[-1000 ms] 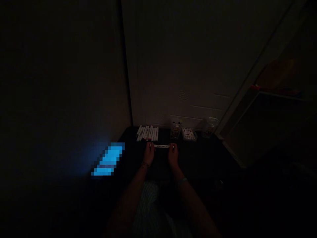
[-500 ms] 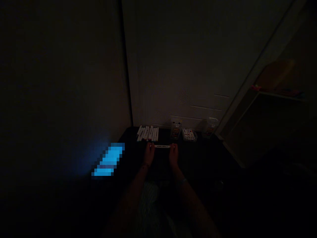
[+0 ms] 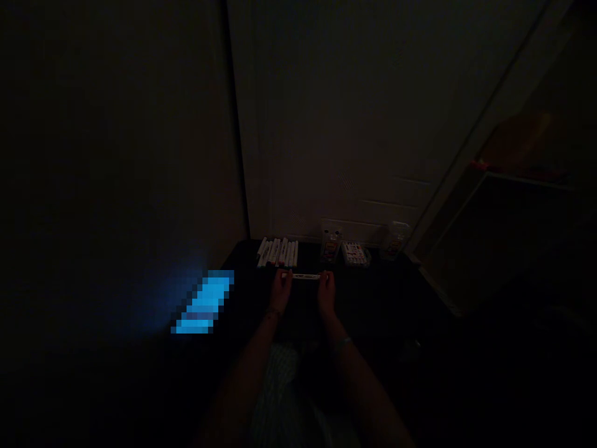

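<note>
A white marker (image 3: 306, 276) with dark print lies level between my two hands, above the dark table. My left hand (image 3: 281, 290) is closed on its left end, and my right hand (image 3: 327, 291) is closed on its right end. Just beyond my left hand, several white markers (image 3: 278, 252) lie side by side in a row. Past my right hand is a clear case (image 3: 355, 254) holding several small light pieces with coloured marks. The room is very dark, so finger detail is faint.
A clear package (image 3: 331, 244) with a printed label stands against the wall, and another clear container (image 3: 396, 239) stands to its right. A glowing blue pixelated screen (image 3: 205, 303) is at the left edge of the dark table (image 3: 387, 298). A shelf (image 3: 527, 177) is at the right.
Almost nothing has moved; both hands keep hold of the marker in the same place. The picture is slightly darker and the view has shifted a little.
</note>
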Available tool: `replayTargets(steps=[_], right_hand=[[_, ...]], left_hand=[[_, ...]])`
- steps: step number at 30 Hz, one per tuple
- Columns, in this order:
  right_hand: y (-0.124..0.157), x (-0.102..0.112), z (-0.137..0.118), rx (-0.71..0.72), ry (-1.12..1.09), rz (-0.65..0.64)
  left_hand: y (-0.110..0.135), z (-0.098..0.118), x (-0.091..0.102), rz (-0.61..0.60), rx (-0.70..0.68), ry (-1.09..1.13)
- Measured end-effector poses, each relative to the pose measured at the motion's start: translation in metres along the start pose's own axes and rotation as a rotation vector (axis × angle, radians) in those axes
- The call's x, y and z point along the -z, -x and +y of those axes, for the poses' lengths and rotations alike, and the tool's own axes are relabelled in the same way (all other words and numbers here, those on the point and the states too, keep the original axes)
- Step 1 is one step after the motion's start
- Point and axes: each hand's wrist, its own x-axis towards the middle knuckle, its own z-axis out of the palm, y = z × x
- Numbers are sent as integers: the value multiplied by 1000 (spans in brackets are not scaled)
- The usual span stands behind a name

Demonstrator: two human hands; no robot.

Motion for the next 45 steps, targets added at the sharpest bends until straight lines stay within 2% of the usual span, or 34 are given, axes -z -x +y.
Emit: replayTargets(steps=[4, 15, 21, 30, 45], right_hand=[[-1, -1, 1, -12, 14, 3], [-1, 0, 2, -5, 26, -2], [-1, -1, 5, 1, 30, -3], [-1, -1, 3, 0, 90, 4], [-1, -2, 5, 7, 131, -5]], left_hand=[[-1, -2, 0, -4, -56, -40], [-2, -8, 2, -40, -61, -34], [-3, -12, 2, -14, -74, -97], [-1, -6, 1, 21, -80, -92], [-5, -14, 1, 24, -102, -163]])
